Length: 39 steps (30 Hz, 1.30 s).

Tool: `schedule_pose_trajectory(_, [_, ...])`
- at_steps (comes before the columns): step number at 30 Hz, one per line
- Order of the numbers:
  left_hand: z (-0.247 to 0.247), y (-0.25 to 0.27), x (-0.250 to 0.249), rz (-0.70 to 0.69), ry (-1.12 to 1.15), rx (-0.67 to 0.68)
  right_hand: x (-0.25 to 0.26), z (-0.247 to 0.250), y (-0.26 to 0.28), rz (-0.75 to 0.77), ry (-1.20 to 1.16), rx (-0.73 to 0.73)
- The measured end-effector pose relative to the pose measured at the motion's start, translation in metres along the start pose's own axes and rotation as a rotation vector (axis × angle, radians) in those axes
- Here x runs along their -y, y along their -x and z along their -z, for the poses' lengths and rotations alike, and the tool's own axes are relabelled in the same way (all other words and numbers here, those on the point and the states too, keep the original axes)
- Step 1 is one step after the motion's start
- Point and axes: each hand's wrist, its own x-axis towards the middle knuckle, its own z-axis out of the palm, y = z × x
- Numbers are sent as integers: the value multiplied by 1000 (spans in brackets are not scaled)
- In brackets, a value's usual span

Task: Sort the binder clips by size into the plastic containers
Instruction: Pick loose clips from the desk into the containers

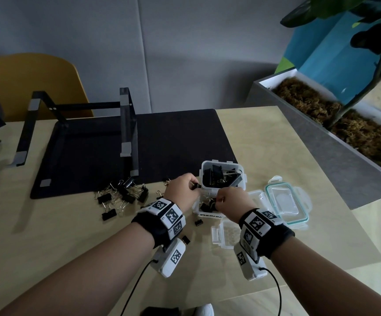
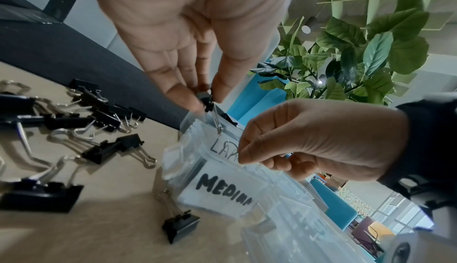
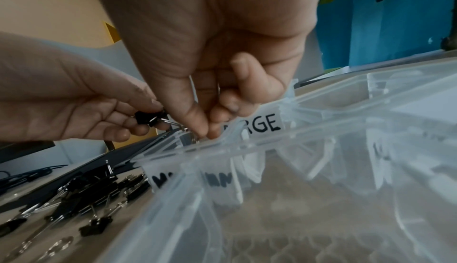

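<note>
My left hand (image 1: 194,187) pinches a small black binder clip (image 2: 206,99) by its body, above the clear containers. Its wire handle (image 2: 216,119) hangs toward the tub labelled LARGE (image 1: 222,176), which holds several big clips. My right hand (image 1: 219,199) pinches a thin wire between thumb and forefinger over the tub labelled MEDIUM (image 1: 204,214). In the right wrist view that wire looks like the handle end of the same clip (image 3: 150,117). A small clear tub (image 1: 225,233) lies nearer me. A pile of loose clips (image 1: 121,197) lies to the left.
Two stray clips (image 1: 198,222) lie on the wooden table near my left wrist. Clear lids (image 1: 285,199) lie right of the tubs. A black laptop stand (image 1: 125,124) stands on a dark mat (image 1: 173,137) behind. A grey planter (image 1: 344,142) borders the right.
</note>
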Motion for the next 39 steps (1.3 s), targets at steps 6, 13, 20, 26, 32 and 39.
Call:
schedule_pose_trajectory(6, [-9,4,-4,-99,-62,99,-5,6,-3,-47,-4,-45])
schedule_pose_trajectory(13, [-16,10,8,-326,-322,23,-7,2,-5,-31,1,-12])
schedule_pose_trajectory(20, [-7,16,17,-276,-410,141,-7,2,-3,-18,1,10])
schedule_pose_trajectory(26, [19,20,40,-165,-261,121,16,0,3,53,-45,-2])
schedule_pose_trajectory(32, [52,22,77,-55,-325,208,49,-20,15,166,-28,63])
schedule_pose_trajectory(39, [66,28,105,-11,-377,219,76,-57,19,199,37,185])
